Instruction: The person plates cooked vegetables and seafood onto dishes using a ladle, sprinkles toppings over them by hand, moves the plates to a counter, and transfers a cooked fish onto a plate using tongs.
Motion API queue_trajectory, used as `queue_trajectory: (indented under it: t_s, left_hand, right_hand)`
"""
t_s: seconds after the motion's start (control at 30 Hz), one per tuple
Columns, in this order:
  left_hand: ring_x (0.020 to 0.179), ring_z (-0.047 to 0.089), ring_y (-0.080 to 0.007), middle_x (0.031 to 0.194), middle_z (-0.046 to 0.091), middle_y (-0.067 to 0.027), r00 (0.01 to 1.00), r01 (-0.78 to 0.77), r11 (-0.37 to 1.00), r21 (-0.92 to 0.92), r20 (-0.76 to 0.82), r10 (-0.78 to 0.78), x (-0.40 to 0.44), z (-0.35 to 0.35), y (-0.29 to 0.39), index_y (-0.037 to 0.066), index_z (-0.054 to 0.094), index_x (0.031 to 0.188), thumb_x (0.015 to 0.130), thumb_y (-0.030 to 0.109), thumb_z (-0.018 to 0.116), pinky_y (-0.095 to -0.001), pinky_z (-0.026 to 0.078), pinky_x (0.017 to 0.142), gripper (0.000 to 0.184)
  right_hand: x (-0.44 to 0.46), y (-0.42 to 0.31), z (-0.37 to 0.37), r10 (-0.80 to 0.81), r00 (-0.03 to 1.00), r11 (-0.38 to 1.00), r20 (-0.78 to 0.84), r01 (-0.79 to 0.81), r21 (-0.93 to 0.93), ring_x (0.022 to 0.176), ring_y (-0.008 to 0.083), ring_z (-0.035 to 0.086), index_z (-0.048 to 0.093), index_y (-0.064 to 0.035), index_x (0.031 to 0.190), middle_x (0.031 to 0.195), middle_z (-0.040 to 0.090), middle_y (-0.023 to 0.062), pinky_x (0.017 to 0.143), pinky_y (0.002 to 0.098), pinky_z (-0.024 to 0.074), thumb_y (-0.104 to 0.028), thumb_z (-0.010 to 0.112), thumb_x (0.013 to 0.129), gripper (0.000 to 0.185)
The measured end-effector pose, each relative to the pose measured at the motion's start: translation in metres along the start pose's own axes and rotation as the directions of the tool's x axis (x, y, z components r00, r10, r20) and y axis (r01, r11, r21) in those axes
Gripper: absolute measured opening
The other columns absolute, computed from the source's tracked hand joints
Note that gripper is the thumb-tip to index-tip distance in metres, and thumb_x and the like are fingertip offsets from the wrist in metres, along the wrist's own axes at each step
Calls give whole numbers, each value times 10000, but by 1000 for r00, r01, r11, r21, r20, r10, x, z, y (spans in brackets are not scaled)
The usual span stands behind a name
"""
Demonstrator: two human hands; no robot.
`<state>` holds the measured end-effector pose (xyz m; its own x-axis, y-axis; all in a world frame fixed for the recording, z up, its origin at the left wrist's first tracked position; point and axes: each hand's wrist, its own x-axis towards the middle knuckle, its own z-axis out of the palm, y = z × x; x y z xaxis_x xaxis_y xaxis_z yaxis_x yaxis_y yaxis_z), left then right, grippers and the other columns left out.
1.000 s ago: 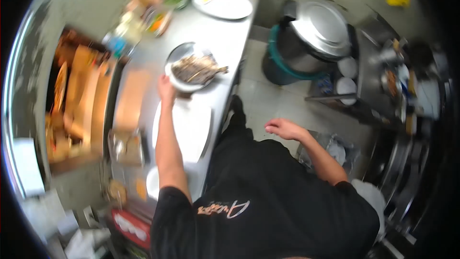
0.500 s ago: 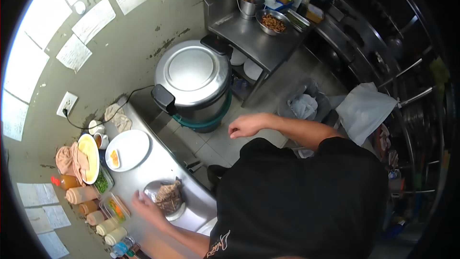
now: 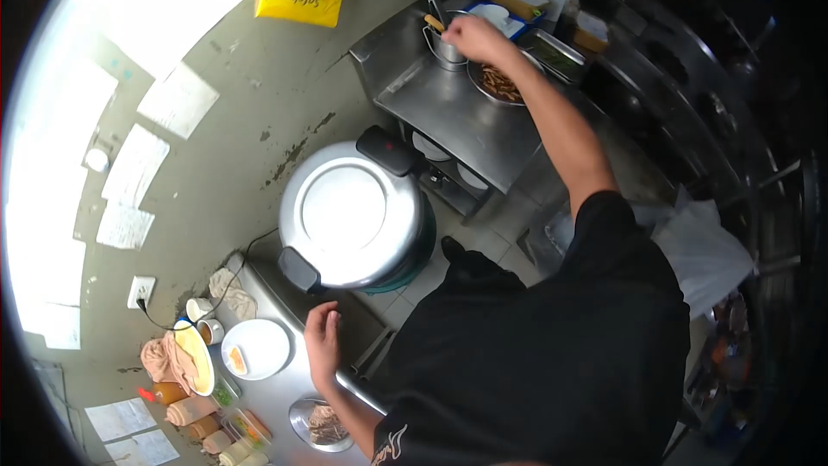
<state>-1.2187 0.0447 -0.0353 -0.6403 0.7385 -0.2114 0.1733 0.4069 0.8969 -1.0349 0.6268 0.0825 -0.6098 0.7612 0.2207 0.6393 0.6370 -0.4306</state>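
Note:
My right hand (image 3: 477,39) reaches to the small metal pail (image 3: 446,53) on the far steel table, its fingers curled at the rim beside a tan wooden handle (image 3: 434,23) and a dark handle (image 3: 436,5). What those fingers hold is hidden. Just beside that wrist, a metal bowl of brown strips of food (image 3: 500,84) is partly covered by my forearm. My left hand (image 3: 323,341) hovers empty over the near counter's edge, fingers loosely bent and apart. Below it, a round metal dish (image 3: 302,418) carries brownish, meat-like food (image 3: 326,425).
A big lidded steel cooker (image 3: 345,211) stands between both work surfaces. On the near counter are a white plate (image 3: 263,347) with a small dish, a yellow-filled oval dish (image 3: 195,358), a cloth and several sauce bottles (image 3: 188,410). A tray of greens (image 3: 556,58) sits at the far table.
My right hand has travelled from beside my body up to the metal pail. The left hand has moved off the round dish towards the cooker. The view has shifted.

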Motion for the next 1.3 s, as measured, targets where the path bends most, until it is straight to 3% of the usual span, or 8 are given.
queue_trajectory:
  t_s: [0.23,0.33,0.67,0.83,1.0,1.1,1.2,1.3]
  left_hand:
    - [954,627,-153,1031,681,-86,1000,7,983,182,-20,-3,65,44,51,-12,648,1137,1010,114,578,-292,487,873,191]
    - [985,653,-161,1088,691,-90,997,66,995,-73,-37,-69,94,70,75,-14,642,1144,1024,126,554,-295,495,857,205]
    - [991,653,-183,1085,685,-107,998,62,956,-288,17,-59,132,81,96,-6,624,1163,1018,139,564,-315,514,831,214]
    - [1021,653,-212,1103,683,-129,995,42,921,-387,98,-4,163,94,123,-26,604,1190,982,68,571,-337,521,861,231]
    - [1085,632,-194,1242,650,-132,813,93,913,-397,560,160,190,138,167,-24,551,1304,1038,166,542,-348,511,946,327]
    - [935,646,-193,1214,621,-169,777,152,813,-562,576,252,191,182,183,63,172,1561,1046,403,498,-338,518,905,697]
    - [763,569,-125,992,569,-85,913,43,633,-773,288,289,188,205,175,93,149,1562,1062,475,405,-271,490,695,679]
    - [587,504,-98,773,521,-36,997,-33,628,-778,-70,-34,174,193,159,54,415,1440,1059,506,395,-239,445,534,592]
  right_hand:
    - [198,105,65,59,975,989,-216,-87,-121,1149,368,628,614,-48,1268,1189,684,187,988,437,499,-357,688,906,481]
    - [229,129,87,60,987,998,-149,-61,-1,1168,378,618,604,-54,1286,1211,677,186,993,447,498,-338,707,895,494]
    - [144,77,-60,-75,910,980,-408,143,140,792,276,703,593,-37,1198,862,713,174,699,379,553,-227,726,902,376]
    - [95,116,-77,-246,803,713,-543,530,460,1115,255,679,571,-30,1258,1246,667,185,843,336,573,-98,641,968,306]
    - [9,94,-50,92,906,309,-412,368,877,1197,301,621,470,-1,1300,1357,573,241,947,423,556,-66,597,994,337]
    - [-30,43,10,155,974,-38,-165,173,984,1276,339,560,472,-57,1352,1410,532,226,999,505,510,-136,541,1032,337]
    - [-72,-15,86,-74,995,-329,69,-89,940,1292,324,545,501,-68,1318,1451,501,204,1033,477,495,-84,542,1015,307]
    - [-123,-62,129,-205,922,-416,328,-385,823,1312,315,528,533,-77,1206,1464,474,232,1062,441,479,46,511,979,260]
